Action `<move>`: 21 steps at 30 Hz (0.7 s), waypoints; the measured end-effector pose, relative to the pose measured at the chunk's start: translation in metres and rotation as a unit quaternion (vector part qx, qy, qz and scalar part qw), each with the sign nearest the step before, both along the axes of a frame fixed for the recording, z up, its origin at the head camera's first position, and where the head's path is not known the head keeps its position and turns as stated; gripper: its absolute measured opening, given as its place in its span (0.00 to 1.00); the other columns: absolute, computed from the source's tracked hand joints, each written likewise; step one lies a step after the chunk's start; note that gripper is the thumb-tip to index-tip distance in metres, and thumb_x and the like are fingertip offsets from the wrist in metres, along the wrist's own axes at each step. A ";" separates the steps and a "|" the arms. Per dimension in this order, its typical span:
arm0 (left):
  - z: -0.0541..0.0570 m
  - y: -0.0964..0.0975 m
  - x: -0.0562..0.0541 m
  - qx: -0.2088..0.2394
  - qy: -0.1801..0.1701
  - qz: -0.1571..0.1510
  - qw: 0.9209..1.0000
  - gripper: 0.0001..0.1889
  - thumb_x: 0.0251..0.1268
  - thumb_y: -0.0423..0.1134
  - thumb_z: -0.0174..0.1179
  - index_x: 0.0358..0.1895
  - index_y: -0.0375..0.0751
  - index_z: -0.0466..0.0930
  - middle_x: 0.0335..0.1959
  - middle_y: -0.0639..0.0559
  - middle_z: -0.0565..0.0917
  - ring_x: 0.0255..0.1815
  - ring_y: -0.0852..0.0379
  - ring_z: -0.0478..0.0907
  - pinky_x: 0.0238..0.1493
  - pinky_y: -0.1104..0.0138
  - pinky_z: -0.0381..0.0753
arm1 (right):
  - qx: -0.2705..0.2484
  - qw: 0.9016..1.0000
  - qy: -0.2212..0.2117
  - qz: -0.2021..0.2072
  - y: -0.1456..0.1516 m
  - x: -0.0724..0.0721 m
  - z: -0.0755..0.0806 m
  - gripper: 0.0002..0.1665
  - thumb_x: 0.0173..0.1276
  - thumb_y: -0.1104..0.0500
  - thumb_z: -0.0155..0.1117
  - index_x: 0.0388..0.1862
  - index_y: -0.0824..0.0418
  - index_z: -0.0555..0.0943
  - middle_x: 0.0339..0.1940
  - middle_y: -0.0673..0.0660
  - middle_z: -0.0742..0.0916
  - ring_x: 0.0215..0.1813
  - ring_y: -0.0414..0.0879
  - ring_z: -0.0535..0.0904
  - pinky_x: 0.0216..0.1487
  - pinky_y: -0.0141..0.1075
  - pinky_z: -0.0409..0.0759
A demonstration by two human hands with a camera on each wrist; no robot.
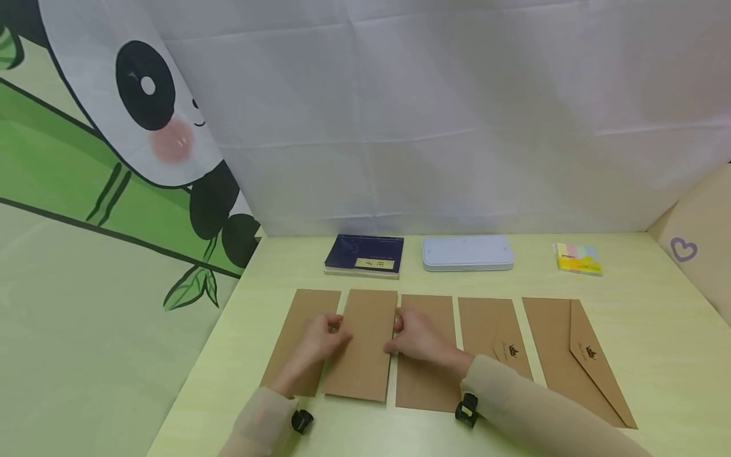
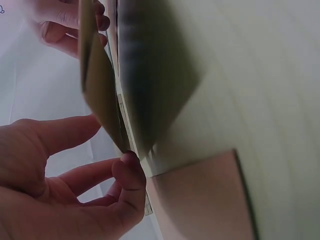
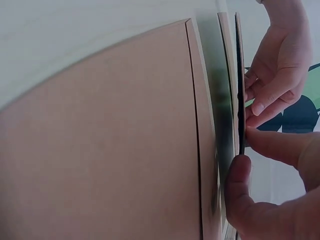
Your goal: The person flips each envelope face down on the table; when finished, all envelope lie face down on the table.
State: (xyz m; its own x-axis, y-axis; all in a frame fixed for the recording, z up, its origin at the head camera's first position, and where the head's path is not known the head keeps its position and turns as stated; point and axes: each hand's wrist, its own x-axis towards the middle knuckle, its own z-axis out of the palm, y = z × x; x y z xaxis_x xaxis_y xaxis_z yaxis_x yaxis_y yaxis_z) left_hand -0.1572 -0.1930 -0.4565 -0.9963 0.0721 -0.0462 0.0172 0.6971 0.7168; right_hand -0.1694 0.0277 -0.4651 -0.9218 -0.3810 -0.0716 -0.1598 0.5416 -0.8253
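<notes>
Several brown kraft-paper envelopes lie in a row across the table. Between my hands, the second envelope from the left is raised off the tabletop with its plain side up, casting a shadow below it in the left wrist view. My left hand pinches its left edge between thumb and fingers. At the opposite edge my right hand grips it with thumb and fingertips. The leftmost envelope lies partly under my left hand, and the middle envelope is partly covered by my right hand.
Two envelopes with flaps and crown prints, one narrower-looking and the rightmost, lie at the right. Behind the row are a dark blue book, a pale blue case and colourful sticky notes. White cloth hangs at the back.
</notes>
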 end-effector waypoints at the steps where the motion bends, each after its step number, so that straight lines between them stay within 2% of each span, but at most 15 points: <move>1: 0.000 0.000 0.000 -0.004 0.002 0.000 1.000 0.20 0.54 0.32 0.67 0.48 0.20 0.78 0.45 0.34 0.82 0.48 0.42 0.78 0.45 0.55 0.78 | 0.008 1.000 0.001 0.000 -0.001 0.000 0.000 0.22 0.43 0.64 0.79 0.29 0.66 0.72 0.23 0.53 0.74 0.23 0.44 0.69 0.22 0.34 0.65; 9: -0.001 -0.001 0.003 -0.047 -0.019 0.010 0.999 0.22 0.52 0.34 0.70 0.49 0.22 0.79 0.48 0.33 0.80 0.52 0.41 0.76 0.51 0.52 0.74 | 0.036 0.999 0.001 0.005 -0.008 0.002 0.003 0.23 0.42 0.64 0.80 0.29 0.65 0.72 0.24 0.53 0.73 0.25 0.46 0.68 0.22 0.35 0.64; 21: -0.001 0.000 0.001 -0.063 -0.024 0.011 0.998 0.24 0.49 0.37 0.72 0.49 0.26 0.81 0.47 0.37 0.82 0.51 0.43 0.77 0.51 0.52 0.74 | 0.098 0.995 0.009 -0.004 -0.014 0.001 0.005 0.23 0.41 0.63 0.80 0.26 0.63 0.71 0.24 0.55 0.74 0.26 0.48 0.69 0.23 0.36 0.67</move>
